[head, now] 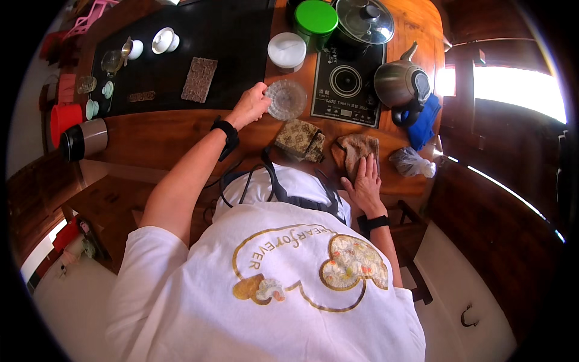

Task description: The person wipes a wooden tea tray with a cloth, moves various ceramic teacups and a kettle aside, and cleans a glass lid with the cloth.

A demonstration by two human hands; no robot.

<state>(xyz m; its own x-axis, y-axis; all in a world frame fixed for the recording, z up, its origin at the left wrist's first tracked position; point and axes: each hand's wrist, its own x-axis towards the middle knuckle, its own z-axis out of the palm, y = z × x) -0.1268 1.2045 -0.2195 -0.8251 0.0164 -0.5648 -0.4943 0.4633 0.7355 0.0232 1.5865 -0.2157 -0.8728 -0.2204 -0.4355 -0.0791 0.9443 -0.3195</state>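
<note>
My left hand (pixel 251 107) grips the left rim of a round clear glass dish (pixel 287 100), with the fingertips at its edge. The dish is over the wooden table, left of an induction cooktop (pixel 346 90). My right hand (pixel 365 184) lies flat on a folded brown cloth (pixel 357 147), fingers extended and thumb out to the side. Between the hands, close to my body, is a folded patterned cloth (pixel 298 139) in tan and dark brown. Black bands circle both wrists.
A metal kettle (pixel 392 83), a blue cloth (pixel 424 122) and a tied plastic bag (pixel 410 161) are at the right. A white-lidded tub (pixel 287 50), green-lidded canister (pixel 315 18) and glass-lidded pot (pixel 364 20) stand behind. A black tea tray (pixel 235 59) holds white cups (pixel 164 40) and a textured brown pad (pixel 199 80).
</note>
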